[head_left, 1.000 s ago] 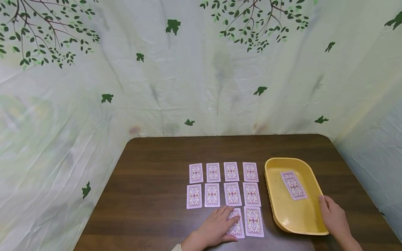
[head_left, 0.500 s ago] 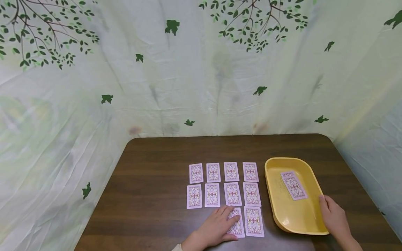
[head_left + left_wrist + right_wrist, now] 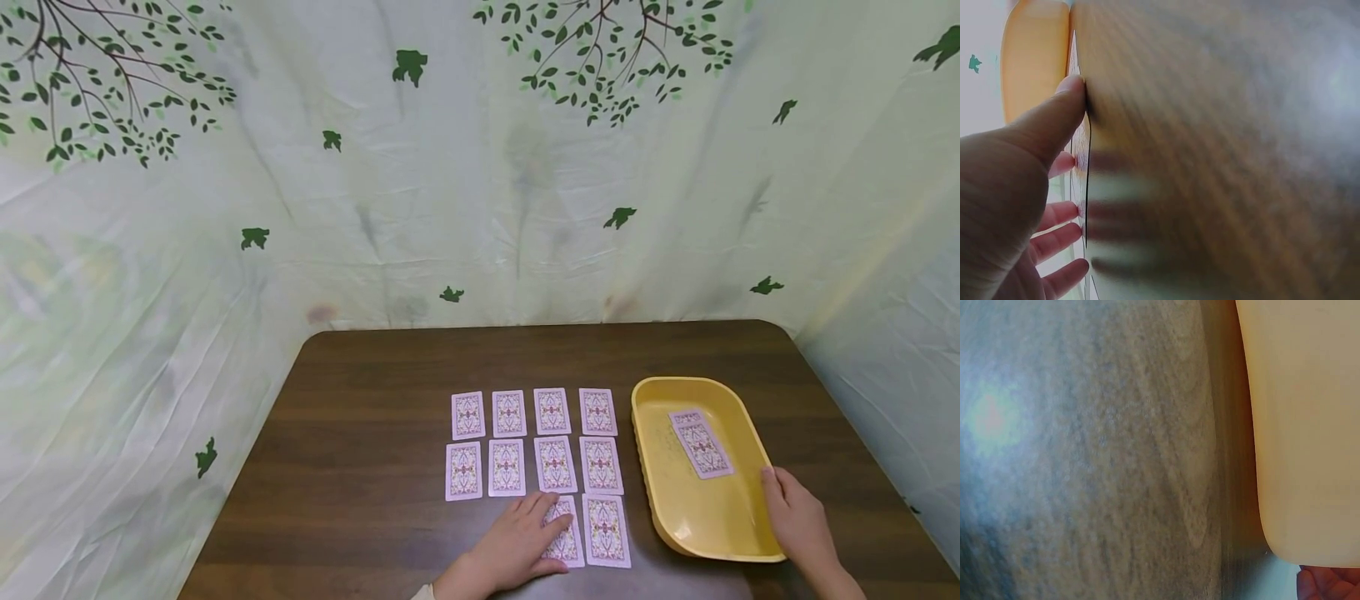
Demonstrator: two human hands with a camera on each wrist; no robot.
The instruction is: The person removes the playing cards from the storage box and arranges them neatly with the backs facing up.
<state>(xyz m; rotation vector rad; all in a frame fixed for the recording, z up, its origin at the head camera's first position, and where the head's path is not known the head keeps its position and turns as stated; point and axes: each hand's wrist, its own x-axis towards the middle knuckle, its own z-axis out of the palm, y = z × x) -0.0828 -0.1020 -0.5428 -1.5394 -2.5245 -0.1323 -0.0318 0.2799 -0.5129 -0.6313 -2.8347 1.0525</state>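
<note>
My left hand (image 3: 513, 546) rests on a face-down playing card (image 3: 567, 542) in the front row, its fingers spread and partly covering the card. In the left wrist view the thumb (image 3: 1054, 122) touches the near end of the card, and the fingertips lie farther along it. A yellow tray (image 3: 712, 529) stands on the right, and my right hand (image 3: 802, 521) grips its right rim, thumb on top. Inside the tray lie two overlapping playing cards (image 3: 703, 447). The right wrist view has the tray's wall (image 3: 1310, 437) and some fingers (image 3: 1329, 584) at its lower corner.
Another face-down card (image 3: 607, 531) lies just right of the left hand's card. Behind are two rows of face-down cards (image 3: 507, 467). All lie on a dark wooden table (image 3: 360, 467), with a leaf-printed cloth (image 3: 525, 208) hanging beyond its back edge.
</note>
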